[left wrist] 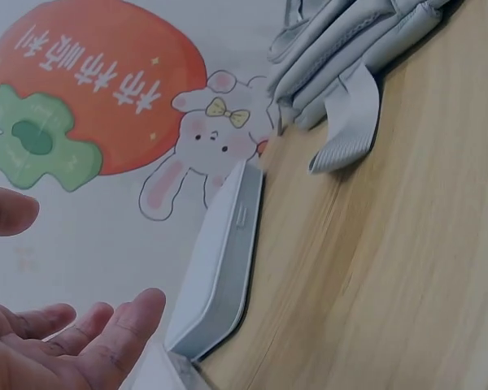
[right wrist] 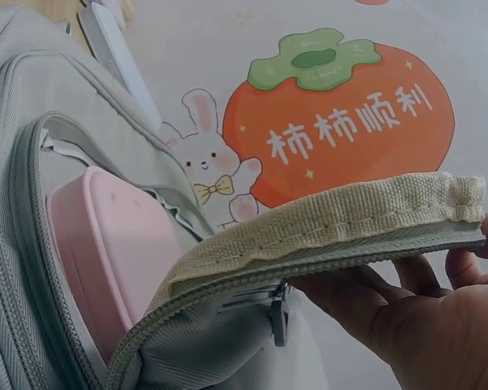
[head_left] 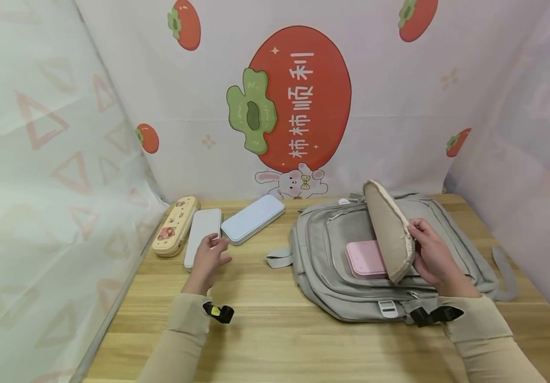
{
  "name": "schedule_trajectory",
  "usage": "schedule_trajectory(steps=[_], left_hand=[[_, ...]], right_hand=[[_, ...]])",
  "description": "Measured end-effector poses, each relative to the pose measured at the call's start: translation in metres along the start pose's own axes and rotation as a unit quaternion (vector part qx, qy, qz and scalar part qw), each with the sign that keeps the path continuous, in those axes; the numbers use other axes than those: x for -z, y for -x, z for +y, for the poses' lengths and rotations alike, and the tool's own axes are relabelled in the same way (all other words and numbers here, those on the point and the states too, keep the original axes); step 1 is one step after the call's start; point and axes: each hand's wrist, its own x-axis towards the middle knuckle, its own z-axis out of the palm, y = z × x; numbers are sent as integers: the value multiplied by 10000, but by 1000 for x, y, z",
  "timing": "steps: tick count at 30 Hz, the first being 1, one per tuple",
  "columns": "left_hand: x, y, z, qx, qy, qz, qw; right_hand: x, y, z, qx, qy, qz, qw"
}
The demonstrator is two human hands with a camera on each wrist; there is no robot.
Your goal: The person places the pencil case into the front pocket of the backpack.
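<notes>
A grey backpack point(head_left: 313, 266) lies flat on the table, its front pocket unzipped. My right hand point(head_left: 433, 255) pinches the edge of the pocket flap point(head_left: 390, 234) and holds it raised. Inside the pocket sits a pink case point(right wrist: 106, 244), partly hidden by the flap in the head view. My left hand point(head_left: 208, 260) hovers over the near end of a white case point(head_left: 203, 226), fingers spread and holding nothing. To the right of that lies a pale blue case point(head_left: 253, 218), and to its left a cream case point(head_left: 175, 226) with cartoon prints.
The wooden table point(head_left: 265, 340) meets a printed cloth backdrop point(head_left: 375, 133) behind and cloth sides point(head_left: 55, 213). A grey strap point(head_left: 280, 258) sticks out left of the backpack; another strap point(head_left: 505, 274) lies at its right.
</notes>
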Motion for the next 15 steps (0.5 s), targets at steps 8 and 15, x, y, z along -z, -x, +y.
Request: schedule_trajectory(steps=[8,15], left_hand=[[40,8,-3,97,94,699,9975],[62,14,-14,393,-421,1054,9928]], right_hand=[[-1,0,1,15,-2,59,10000],[0,1,1,-45,95,73,9999]])
